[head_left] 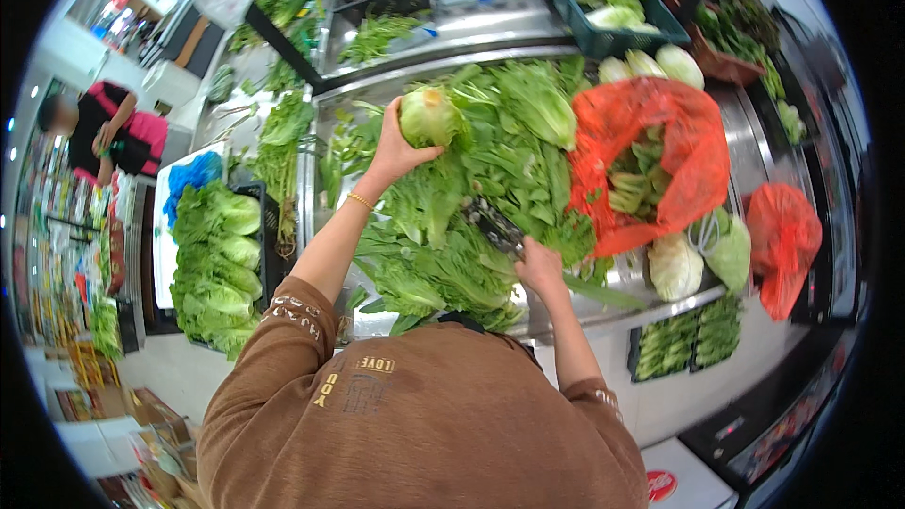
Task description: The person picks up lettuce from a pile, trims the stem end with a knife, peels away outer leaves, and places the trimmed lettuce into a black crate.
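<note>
Lettuce (429,116), pale green and round, is sitting gripped in the left hand (396,153) above the leafy greens (490,179) on the worktop (471,33); right hand (540,267) fingers are closing around a dark knife (492,224).

Two hands show, the left hand (401,153) and right hand (539,267), with one lettuce head (430,116) held at upper centre, two orange plastic bags (650,146) at right, and one teal crate (603,38) at top.
</note>
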### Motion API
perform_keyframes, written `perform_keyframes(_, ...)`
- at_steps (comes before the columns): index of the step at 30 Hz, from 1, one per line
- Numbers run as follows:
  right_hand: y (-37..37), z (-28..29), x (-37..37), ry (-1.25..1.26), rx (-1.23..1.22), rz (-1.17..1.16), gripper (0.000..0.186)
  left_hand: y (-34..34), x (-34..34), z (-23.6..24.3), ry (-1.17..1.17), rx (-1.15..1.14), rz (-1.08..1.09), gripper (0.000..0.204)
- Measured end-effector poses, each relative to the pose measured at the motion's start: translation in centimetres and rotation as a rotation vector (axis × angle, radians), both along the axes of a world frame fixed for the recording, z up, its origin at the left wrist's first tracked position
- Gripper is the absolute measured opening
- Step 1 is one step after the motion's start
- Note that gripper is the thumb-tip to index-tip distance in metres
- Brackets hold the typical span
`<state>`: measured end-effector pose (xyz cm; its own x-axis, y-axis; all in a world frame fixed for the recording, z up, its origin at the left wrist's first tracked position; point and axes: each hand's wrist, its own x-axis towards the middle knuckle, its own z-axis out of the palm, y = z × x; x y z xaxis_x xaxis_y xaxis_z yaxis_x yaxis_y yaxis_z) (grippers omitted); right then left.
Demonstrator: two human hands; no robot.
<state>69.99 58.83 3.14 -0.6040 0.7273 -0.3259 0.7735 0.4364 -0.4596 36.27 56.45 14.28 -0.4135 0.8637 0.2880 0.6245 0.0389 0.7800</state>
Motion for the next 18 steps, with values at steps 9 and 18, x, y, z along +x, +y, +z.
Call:
perform_keyframes(9,-3.5,0.9,5.0,0.489,-0.373,-0.293,0.025,-18.4,-0.9,3.4,-1.162,0.113,-0.132,0.093)
perform_keyframes(18,-9.2,16.0,-1.8,0.411,-0.168,0.092,0.025,-23.2,6.4,4.3,-0.71,-0.313,-0.516,0.114)
